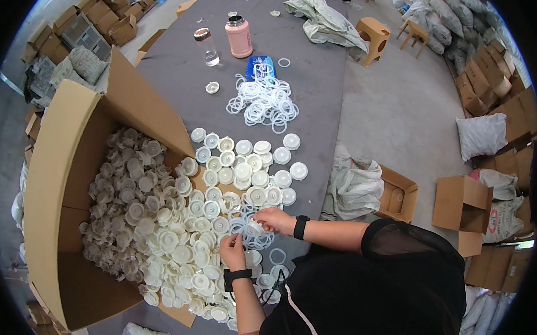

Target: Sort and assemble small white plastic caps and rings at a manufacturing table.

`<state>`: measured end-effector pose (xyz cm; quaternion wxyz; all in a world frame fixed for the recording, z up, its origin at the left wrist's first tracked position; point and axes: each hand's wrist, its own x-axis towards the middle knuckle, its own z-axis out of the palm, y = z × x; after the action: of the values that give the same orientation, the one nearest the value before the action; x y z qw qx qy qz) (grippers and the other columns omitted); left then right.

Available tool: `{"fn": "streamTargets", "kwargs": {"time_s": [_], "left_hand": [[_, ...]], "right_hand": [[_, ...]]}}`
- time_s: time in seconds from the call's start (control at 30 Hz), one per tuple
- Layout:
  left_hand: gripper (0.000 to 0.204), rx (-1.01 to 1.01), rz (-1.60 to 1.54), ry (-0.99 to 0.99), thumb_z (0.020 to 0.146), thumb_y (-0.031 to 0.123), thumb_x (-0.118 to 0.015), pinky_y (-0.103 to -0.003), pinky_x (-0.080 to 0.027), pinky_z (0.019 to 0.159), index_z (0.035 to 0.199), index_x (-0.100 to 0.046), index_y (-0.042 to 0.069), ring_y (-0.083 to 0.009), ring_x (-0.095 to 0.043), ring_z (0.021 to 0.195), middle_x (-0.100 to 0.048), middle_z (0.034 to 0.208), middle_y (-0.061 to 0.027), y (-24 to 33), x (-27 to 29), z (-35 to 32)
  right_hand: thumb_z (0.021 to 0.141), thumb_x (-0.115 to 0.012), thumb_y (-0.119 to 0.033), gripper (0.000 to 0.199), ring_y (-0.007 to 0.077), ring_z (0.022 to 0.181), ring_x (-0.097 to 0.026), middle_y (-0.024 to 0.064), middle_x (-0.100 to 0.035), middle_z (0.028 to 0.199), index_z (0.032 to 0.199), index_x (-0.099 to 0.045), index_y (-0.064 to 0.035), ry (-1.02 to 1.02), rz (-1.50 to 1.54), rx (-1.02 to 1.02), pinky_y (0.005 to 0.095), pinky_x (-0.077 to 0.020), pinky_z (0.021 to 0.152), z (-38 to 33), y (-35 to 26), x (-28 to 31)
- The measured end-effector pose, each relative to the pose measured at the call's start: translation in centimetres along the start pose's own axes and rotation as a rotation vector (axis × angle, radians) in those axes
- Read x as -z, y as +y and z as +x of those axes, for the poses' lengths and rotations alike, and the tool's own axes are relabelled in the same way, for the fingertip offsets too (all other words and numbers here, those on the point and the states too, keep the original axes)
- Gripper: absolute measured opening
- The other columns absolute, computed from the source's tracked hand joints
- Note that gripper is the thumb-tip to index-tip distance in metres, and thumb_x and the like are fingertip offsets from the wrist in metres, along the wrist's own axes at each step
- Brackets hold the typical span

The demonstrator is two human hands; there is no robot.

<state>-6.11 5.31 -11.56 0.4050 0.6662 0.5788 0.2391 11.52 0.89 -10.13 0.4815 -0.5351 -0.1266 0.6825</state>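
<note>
My right hand (269, 219) grips a white plastic cap (255, 227) on its side, thumb and fingers around the rim. Close by, my left hand (233, 252) is closed in a pinch, its fingertips by the cap and some translucent rings; what it holds, if anything, is too small to make out. A small pile of translucent sealing rings (257, 241) lies beneath both hands. Many round white caps (200, 281) spill across the table from a tipped cardboard box (78, 174). Other caps (242, 170) lie spread in loose rows beyond my hands.
A larger heap of white rings (265, 101) lies farther up the grey table (316, 98), beside a blue packet (260, 66). A pink flask (239, 37) and a clear bottle (206, 48) stand beyond. Stools (373, 39), cartons (461, 203) and sacks (481, 135) occupy the floor at right.
</note>
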Motion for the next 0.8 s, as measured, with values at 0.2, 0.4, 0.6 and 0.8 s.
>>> {"fn": "streamTargets", "kwargs": {"time_s": [0.2, 0.4, 0.6, 0.8], "left_hand": [[0.014, 0.144, -0.457, 0.113, 0.074, 0.007, -0.059, -0.022, -0.043, 0.05, 0.084, -0.058, -0.002, -0.0121, -0.054, 0.055, -0.059, 0.076, -0.0077, 1.1, 0.6, -1.9], [0.017, 0.407, -1.171, 0.032, 0.076, 0.003, -0.056, -0.021, -0.049, 0.055, 0.093, -0.052, 0.001, -0.0141, -0.057, 0.063, -0.058, 0.081, -0.0089, 4.1, 1.4, -4.0], [0.01, -0.338, -0.203, 0.222, 0.071, -0.004, -0.055, -0.028, -0.044, 0.069, 0.08, -0.055, 0.0, -0.0173, -0.055, 0.078, -0.058, 0.087, -0.009, 7.3, 1.5, -5.6], [0.014, -0.589, 0.03, 0.219, 0.067, -0.006, -0.054, -0.033, -0.042, 0.076, 0.079, -0.055, 0.0, -0.0268, -0.054, 0.082, -0.057, 0.087, -0.013, 8.1, 1.9, -6.5]], "right_hand": [[0.073, -0.061, -0.024, 0.019, 0.0049, 0.044, -0.035, -0.0035, -0.044, 0.057, 0.08, -0.056, -0.0072, -0.1, 0.142, -0.103, 0.0184, -0.0266, 0.038, -0.9, 1.3, 0.0], [0.075, -0.059, -0.017, 0.016, 0.0055, 0.046, -0.038, -0.002, -0.045, 0.059, 0.085, -0.055, -0.0052, -0.057, 0.212, -0.054, 0.0189, -0.0277, 0.038, -2.5, 1.1, -0.5], [0.076, -0.056, -0.014, 0.008, 0.0094, 0.064, -0.05, -0.0002, -0.051, 0.069, 0.08, -0.052, -0.0081, -0.228, 0.481, -0.206, 0.0194, -0.0355, 0.049, -3.5, 1.3, -0.7], [0.081, -0.05, -0.023, 0.014, 0.0118, 0.065, -0.052, 0.0004, -0.052, 0.07, 0.08, -0.052, -0.0085, -0.371, 0.494, -0.234, 0.0223, -0.0372, 0.052, -5.0, -0.2, -0.6]]}}
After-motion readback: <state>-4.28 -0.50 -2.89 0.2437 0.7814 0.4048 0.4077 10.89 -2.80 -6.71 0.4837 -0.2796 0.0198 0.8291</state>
